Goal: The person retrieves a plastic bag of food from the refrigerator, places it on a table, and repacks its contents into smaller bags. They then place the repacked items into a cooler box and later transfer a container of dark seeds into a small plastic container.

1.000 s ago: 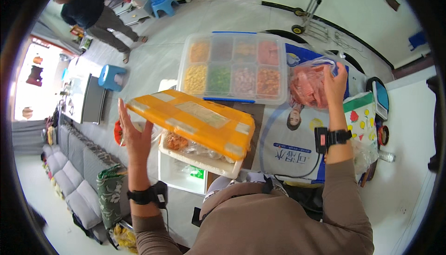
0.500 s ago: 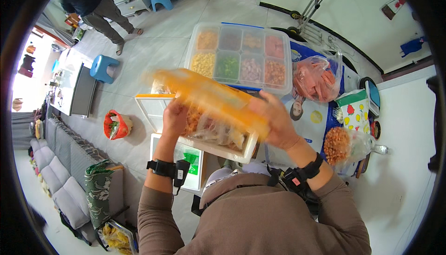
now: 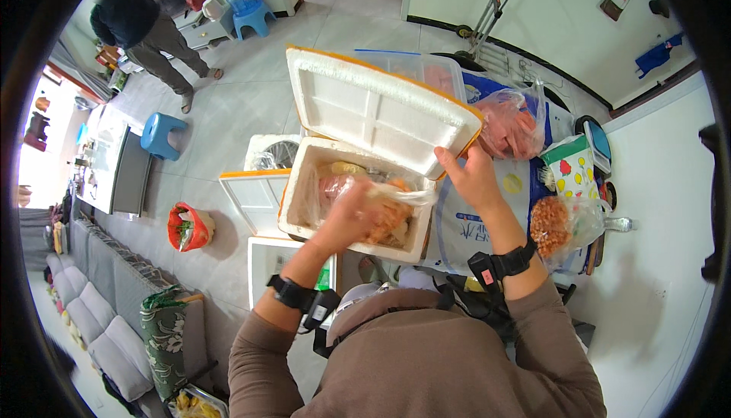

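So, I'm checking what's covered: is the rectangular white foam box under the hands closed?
No, the right hand holds the orange-edged white foam lid tilted, and clear plastic bags show inside the box.

Box point(image 3: 289, 199) and raised lid point(image 3: 364, 106): white foam, matt, faintly grained. Inner bag point(image 3: 415, 198): thin translucent plastic, crinkled, glossy. Toward table cover's point(image 3: 459, 244) far edge, meat bag point(image 3: 509, 127): clear plastic, shiny, creased. Cover: smooth, printed.

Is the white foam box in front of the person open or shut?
Open. The right hand holds the lid tilted up, underside showing, and plastic-bagged food shows inside the foam box.
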`<control>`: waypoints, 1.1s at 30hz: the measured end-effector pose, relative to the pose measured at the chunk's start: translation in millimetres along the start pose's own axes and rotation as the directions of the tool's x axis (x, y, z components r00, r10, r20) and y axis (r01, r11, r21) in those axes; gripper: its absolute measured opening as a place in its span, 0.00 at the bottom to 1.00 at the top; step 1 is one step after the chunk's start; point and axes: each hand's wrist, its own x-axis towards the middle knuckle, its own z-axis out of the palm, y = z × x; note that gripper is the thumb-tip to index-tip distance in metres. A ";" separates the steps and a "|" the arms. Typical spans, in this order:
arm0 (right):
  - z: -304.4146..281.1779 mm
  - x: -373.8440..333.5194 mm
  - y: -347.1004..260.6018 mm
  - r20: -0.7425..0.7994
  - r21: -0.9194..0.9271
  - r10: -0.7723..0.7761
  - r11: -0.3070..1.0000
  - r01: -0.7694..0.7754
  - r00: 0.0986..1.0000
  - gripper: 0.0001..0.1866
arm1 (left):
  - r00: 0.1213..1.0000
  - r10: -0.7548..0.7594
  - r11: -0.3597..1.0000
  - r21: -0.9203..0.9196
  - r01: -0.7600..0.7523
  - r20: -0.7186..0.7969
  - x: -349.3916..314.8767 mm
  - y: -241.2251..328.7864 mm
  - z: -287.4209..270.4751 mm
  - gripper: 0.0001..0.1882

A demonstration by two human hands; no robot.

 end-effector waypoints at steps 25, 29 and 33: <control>-0.3 -56.8 -4.9 0.072 -0.296 0.230 0.934 -0.200 0.970 0.19 | 0.891 0.427 0.573 0.809 -0.132 -0.157 -59.9 -67.7 -4.8 0.20; 6.2 -73.8 23.8 0.156 0.000 0.684 0.721 -0.693 0.712 0.18 | 0.875 0.446 0.679 0.708 -0.194 -0.187 -63.7 -51.7 -16.8 0.18; 29.6 -101.2 42.3 0.458 0.249 0.263 0.879 -0.406 0.849 0.15 | 0.802 0.517 0.753 0.605 -0.259 -0.300 -54.2 -10.6 -24.5 0.14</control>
